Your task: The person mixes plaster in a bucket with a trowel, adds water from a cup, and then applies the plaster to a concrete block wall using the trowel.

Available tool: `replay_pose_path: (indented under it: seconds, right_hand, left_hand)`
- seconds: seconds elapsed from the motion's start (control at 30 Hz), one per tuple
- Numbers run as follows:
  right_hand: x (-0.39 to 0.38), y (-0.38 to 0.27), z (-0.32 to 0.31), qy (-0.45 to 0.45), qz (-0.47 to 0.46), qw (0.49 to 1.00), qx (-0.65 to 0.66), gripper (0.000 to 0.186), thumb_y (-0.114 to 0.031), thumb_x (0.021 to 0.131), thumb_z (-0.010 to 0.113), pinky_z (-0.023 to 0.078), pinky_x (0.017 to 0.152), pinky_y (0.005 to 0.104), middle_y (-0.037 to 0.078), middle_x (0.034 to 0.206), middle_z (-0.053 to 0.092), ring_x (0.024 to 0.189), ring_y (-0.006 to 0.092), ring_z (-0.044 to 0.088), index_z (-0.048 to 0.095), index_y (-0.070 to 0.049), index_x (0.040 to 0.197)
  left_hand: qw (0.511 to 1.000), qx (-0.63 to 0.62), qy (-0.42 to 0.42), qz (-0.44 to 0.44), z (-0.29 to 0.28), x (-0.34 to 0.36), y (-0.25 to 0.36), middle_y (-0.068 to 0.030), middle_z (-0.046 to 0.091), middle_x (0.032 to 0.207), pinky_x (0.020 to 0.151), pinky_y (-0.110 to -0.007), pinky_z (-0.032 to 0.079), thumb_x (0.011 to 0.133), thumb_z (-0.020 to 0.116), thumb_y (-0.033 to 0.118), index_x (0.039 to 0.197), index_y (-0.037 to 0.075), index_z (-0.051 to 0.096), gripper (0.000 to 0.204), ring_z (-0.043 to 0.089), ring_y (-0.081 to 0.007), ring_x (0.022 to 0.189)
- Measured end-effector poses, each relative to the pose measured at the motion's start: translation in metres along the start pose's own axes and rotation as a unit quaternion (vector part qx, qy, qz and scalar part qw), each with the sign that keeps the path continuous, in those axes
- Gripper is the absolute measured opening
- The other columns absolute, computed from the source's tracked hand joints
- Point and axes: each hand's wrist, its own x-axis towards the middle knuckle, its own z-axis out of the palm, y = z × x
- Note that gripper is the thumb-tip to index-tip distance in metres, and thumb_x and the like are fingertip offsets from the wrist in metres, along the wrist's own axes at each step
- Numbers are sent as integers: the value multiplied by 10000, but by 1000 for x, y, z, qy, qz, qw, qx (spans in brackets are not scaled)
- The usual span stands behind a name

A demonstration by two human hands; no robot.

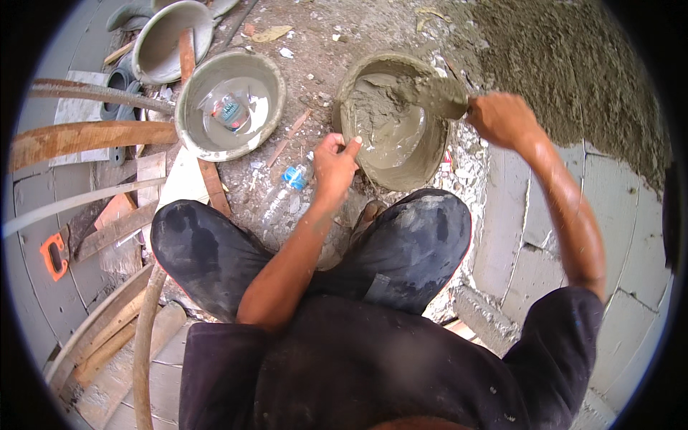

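Beyond the right fingers and off to their right, a broad grey-brown heap (573, 79). Between the fingers of both hands, a round bucket (405, 178) with wet mortar (380, 115) inside, clamped at its left rim by the left hand (335, 163), thumb over the edge. Well left of the left fingers, a basin (193, 107) of shallow water. Just left of the right fingers, above the bucket, a mortar-coated trowel (433, 95), gripped by the closed right hand (504, 118). Below and left of the left fingers, a clear bottle (278, 201).
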Motion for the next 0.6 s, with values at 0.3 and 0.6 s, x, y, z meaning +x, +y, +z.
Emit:
replay_pose_path:
  seconds: [0.3, 0.6]
  right_hand:
    - [78, -54, 94, -85, -130, 983, -94, 200, -143, 873, 568, 587, 730, 416, 163, 881, 731, 852, 312, 727, 746, -58, 840]
    - [-10, -113, 146, -79, -21, 924, 373, 346, -310, 929, 617, 511, 749, 481, 274, 860, 659, 840, 435, 649, 655, 23, 1016]
  left_hand:
    - [996, -78, 44, 7, 24, -38, -30, -12, 646, 895, 604, -256, 519, 909, 705, 122, 902, 63, 577, 141, 598, -86, 756]
    - [992, -60, 81, 78, 21, -35, -37, -39, 648, 795, 615, -283, 468, 894, 716, 81, 903, -15, 577, 170, 566, -102, 692]
